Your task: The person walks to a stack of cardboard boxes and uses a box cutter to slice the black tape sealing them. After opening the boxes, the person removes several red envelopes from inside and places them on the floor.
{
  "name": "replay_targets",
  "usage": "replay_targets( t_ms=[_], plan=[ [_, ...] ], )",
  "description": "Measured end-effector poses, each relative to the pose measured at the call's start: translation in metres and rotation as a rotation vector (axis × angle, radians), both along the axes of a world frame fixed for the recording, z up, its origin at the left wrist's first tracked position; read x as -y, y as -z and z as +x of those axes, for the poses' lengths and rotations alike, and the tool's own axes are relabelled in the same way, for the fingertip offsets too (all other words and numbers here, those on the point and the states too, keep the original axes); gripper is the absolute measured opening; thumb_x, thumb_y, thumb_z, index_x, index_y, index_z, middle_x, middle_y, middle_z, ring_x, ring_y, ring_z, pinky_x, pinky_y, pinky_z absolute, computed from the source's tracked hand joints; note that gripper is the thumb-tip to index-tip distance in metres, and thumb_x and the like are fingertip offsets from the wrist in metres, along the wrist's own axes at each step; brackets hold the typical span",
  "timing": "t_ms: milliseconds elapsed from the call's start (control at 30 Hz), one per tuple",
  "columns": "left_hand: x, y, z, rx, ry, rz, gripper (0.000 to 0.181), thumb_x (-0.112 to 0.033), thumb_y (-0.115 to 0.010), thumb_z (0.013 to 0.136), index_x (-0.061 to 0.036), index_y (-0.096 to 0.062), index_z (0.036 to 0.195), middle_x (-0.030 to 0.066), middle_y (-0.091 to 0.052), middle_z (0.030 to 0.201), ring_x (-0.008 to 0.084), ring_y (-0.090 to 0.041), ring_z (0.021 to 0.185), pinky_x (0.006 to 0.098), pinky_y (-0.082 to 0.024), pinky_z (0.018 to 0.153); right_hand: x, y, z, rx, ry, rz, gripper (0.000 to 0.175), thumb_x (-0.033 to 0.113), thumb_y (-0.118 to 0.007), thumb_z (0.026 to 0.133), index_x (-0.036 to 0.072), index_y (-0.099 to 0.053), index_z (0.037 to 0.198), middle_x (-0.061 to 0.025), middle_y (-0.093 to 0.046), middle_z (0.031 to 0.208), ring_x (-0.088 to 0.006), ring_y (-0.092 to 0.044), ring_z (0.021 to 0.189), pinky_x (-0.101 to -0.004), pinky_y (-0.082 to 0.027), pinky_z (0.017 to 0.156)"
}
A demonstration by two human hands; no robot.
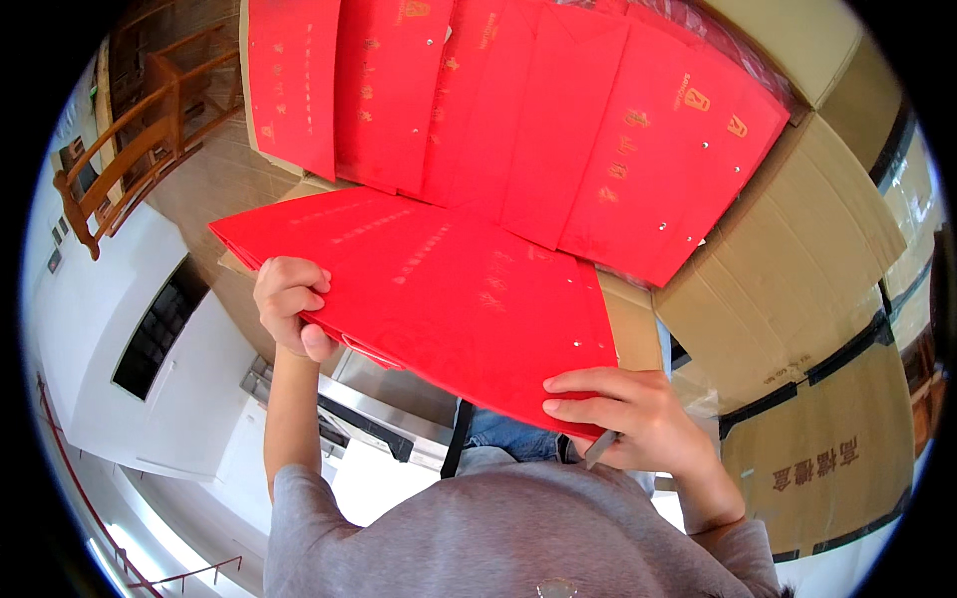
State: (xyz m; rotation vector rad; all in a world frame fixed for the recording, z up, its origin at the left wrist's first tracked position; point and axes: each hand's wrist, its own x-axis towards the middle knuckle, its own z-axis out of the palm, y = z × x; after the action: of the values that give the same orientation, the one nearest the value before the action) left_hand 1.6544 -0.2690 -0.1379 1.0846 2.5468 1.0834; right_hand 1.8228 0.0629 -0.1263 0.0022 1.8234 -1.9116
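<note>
A stack of flat red paper gift bags (463, 299) with gold print is held at its near edge by both of my hands. My left hand (293, 306) grips the left end, with the thumb below and curled fingers on top. Around the right corner closes my right hand (628, 418), and a small grey flat object (600, 448), which I cannot identify, sticks out beside its fingers. A pale cord shows along the near edge of the stack. Beyond it, more red bags (523, 134) lie overlapping in a row in an open cardboard box (777, 261).
A closed cardboard carton (830, 463) with black tape and printing stands at the right. Wooden chairs (127, 164) are at the upper left. A metal-framed table or rack (374, 418) lies left of my body.
</note>
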Motion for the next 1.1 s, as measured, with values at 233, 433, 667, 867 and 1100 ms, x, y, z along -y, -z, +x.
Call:
replay_targets(
  t_ms=[233, 433, 667, 867, 1100],
  plan=[
    [-0.009, -0.008, 0.003, -0.015, 0.068, -0.087, 0.04, -0.04, -0.065, 0.078, -0.0051, -0.052, 0.092, 0.0137, -0.064, 0.08, 0.0251, -0.063, 0.067, 0.0325, -0.051, 0.058, -0.005, 0.003, 0.001, 0.119, 0.13, 0.045, 0.031, -0.006, -0.068, 0.062, -0.001, -0.066, 0.093, -0.0143, -0.068, 0.104, -0.0265, -0.067, 0.091, -0.0312, -0.053, 0.075],
    [-0.021, -0.009, 0.008, -0.027, 0.017, -0.081, 0.046, -0.036, -0.07, 0.075, -0.0033, -0.056, 0.104, 0.0171, -0.065, 0.091, 0.0271, -0.065, 0.072, 0.0331, -0.054, 0.064, -0.005, 0.008, 0.008, 0.259, 0.28, 0.009, 0.025, -0.008, -0.069, 0.067, -0.003, -0.062, 0.09, -0.0173, -0.067, 0.105, -0.0282, -0.067, 0.096, -0.0332, -0.053, 0.083],
    [-0.033, -0.026, 0.002, 0.12, 0.062, -0.231, 0.037, -0.026, -0.076, 0.064, -0.0044, -0.065, 0.092, 0.0133, -0.064, 0.097, 0.026, -0.066, 0.081, 0.0333, -0.054, 0.069, -0.012, 0.012, 0.008, 0.365, 0.295, -0.09, 0.023, -0.008, -0.07, 0.069, -0.004, -0.062, 0.09, -0.0177, -0.067, 0.105, -0.0272, -0.066, 0.099, -0.033, -0.052, 0.085],
    [-0.045, -0.045, 0.005, 0.24, 0.08, -0.307, 0.033, -0.017, -0.078, 0.056, -0.0109, -0.072, 0.088, 0.0089, -0.064, 0.098, 0.0236, -0.063, 0.081, 0.0296, -0.051, 0.066, -0.013, 0.017, 0.018, 0.244, 0.187, -0.074, 0.028, -0.006, -0.071, 0.064, -0.001, -0.064, 0.091, -0.0128, -0.068, 0.106, -0.0253, -0.066, 0.097, -0.0303, -0.053, 0.08],
    [-0.037, -0.047, 0.017, 0.225, 0.128, -0.313, 0.029, -0.01, -0.078, 0.051, -0.0111, -0.07, 0.079, 0.0018, -0.059, 0.08, 0.0197, -0.056, 0.071, 0.0303, -0.044, 0.06, -0.005, 0.011, 0.025, 0.161, 0.093, -0.008, 0.03, -0.001, -0.074, 0.059, 0.001, -0.065, 0.089, -0.0091, -0.067, 0.108, -0.0234, -0.067, 0.09, -0.0293, -0.055, 0.072]
  ],
)
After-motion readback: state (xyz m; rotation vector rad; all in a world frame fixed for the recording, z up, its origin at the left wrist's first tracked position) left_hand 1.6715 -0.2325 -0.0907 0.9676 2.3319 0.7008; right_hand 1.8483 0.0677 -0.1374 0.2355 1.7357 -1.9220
